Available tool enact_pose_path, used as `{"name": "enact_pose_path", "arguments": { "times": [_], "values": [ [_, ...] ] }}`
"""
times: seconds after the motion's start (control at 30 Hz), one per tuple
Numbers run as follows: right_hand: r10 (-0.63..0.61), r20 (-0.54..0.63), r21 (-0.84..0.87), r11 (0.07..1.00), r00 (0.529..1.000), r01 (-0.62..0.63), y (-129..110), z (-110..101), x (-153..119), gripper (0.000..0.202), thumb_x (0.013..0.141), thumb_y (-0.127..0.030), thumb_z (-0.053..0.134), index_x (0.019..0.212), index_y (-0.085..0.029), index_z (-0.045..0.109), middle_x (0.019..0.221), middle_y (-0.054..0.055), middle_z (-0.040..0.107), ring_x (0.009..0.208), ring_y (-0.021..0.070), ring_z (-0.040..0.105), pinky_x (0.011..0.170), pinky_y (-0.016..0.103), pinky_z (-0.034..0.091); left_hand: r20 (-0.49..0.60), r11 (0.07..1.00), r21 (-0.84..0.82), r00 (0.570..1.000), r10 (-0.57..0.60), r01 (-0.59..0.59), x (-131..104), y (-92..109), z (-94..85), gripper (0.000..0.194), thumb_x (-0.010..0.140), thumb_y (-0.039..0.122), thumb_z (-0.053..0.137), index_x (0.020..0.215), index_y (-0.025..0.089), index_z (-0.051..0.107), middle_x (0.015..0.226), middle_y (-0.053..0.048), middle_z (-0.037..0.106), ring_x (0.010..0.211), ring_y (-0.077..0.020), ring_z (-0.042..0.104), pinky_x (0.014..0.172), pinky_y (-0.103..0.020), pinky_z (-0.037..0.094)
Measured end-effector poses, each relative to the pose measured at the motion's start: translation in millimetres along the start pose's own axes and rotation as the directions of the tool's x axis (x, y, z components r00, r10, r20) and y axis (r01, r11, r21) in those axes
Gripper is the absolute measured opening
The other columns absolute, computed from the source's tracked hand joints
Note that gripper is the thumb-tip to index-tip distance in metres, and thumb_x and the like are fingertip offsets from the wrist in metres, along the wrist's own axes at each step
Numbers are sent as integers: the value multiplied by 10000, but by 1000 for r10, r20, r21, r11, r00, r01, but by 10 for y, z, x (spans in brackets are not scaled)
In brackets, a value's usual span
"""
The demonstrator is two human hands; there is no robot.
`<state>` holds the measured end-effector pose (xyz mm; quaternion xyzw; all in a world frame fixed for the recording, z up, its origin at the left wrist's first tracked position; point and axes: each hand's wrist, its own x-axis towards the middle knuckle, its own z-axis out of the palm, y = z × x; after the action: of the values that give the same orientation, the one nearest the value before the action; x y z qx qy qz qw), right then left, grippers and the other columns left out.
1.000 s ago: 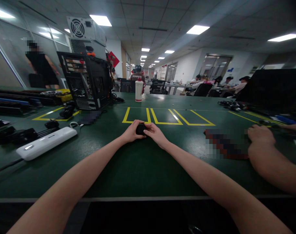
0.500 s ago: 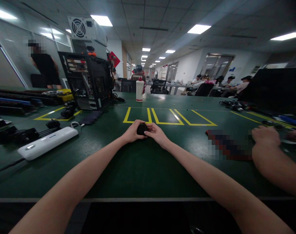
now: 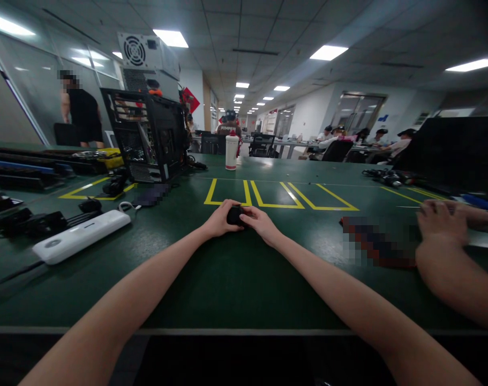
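Observation:
A small black round object point(image 3: 234, 215) is between my hands, near the middle of the green table point(image 3: 244, 289). My left hand point(image 3: 222, 219) wraps round its left side, with the thumb along the near edge. From the right, my right hand point(image 3: 258, 222) holds it with thumb and fingertips. Both hands are just in front of yellow tape outlines point(image 3: 227, 203). What the object is cannot be made out, and its far side is hidden by the fingers.
Left are a white power strip point(image 3: 81, 236), black adapters point(image 3: 46, 222) and an open computer case point(image 3: 147, 136). A white bottle point(image 3: 231, 153) stands behind the hands. On the right lie a blurred red-edged object point(image 3: 378, 244) and another person's hand point(image 3: 442, 222).
My hands keep their hold on the black object, with little movement. The other person's hands at the right have come closer together. The standing person at the back left has moved slightly right.

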<state>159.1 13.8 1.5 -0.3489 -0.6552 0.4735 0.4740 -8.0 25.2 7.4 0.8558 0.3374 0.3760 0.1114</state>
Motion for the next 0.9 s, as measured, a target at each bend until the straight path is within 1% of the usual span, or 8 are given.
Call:
{"name": "enact_pose_path", "arguments": {
  "times": [0.13, 0.3, 0.4, 0.53, 0.7, 0.9],
  "values": [
    [-46, 43, 82, 996, 998, 42, -42, 4, -42, 332, 615, -209, 647, 922, -191, 525, 980, 30, 558, 914, 150, 542, 873, 345, 388, -14, 1000, -2, 1000, 12, -12, -4, 3, 5, 592, 576, 315, 686, 1080, 205, 396, 1015, -42, 456, 946, -204, 469, 835, -346, 395],
    [-21, -57, 8, 1000, 998, 22, -3, 21, -19, 243, 681, -300, 589, 891, -190, 537, 876, 26, 590, 881, 149, 545, 867, 361, 387, -19, 1000, 0, 1000, 12, -12, 3, -7, 26, 607, 561, 311, 699, 1076, 197, 399, 1007, -41, 457, 943, -200, 469, 846, -343, 389],
    [-2, -86, -2, 1000, 996, 2, 44, 20, 17, 280, 679, -304, 594, 926, -187, 537, 897, 35, 598, 889, 154, 549, 865, 361, 390, -19, 1000, 7, 1000, 13, -13, 6, -13, 29, 611, 562, 312, 700, 1080, 196, 396, 1009, -41, 455, 942, -197, 470, 844, -339, 393],
    [-9, -36, 6, 1000, 999, 9, 46, 9, 19, 306, 675, -275, 598, 960, -177, 541, 992, 54, 581, 948, 163, 534, 898, 363, 373, -16, 1000, 19, 1000, 16, -15, 1, -10, 17, 618, 567, 321, 697, 1087, 196, 388, 1020, -44, 452, 948, -200, 468, 840, -340, 397],
    [-52, 16, 82, 995, 999, 50, -11, 13, -33, 344, 603, -192, 653, 917, -183, 513, 1002, 34, 553, 957, 153, 532, 910, 346, 374, -18, 1000, 14, 1000, 24, -24, -1, 3, 5, 592, 579, 311, 688, 1080, 200, 392, 1009, -41, 458, 948, -199, 472, 838, -340, 396],
    [-34, -62, -5, 999, 998, 34, -58, 43, -41, 237, 679, -270, 586, 891, -184, 525, 933, 31, 563, 930, 146, 517, 893, 347, 370, -15, 1000, 10, 1000, 12, -12, 5, 10, 8, 611, 565, 318, 698, 1085, 202, 398, 1024, -45, 460, 961, -209, 473, 848, -358, 394]
  ]
}}
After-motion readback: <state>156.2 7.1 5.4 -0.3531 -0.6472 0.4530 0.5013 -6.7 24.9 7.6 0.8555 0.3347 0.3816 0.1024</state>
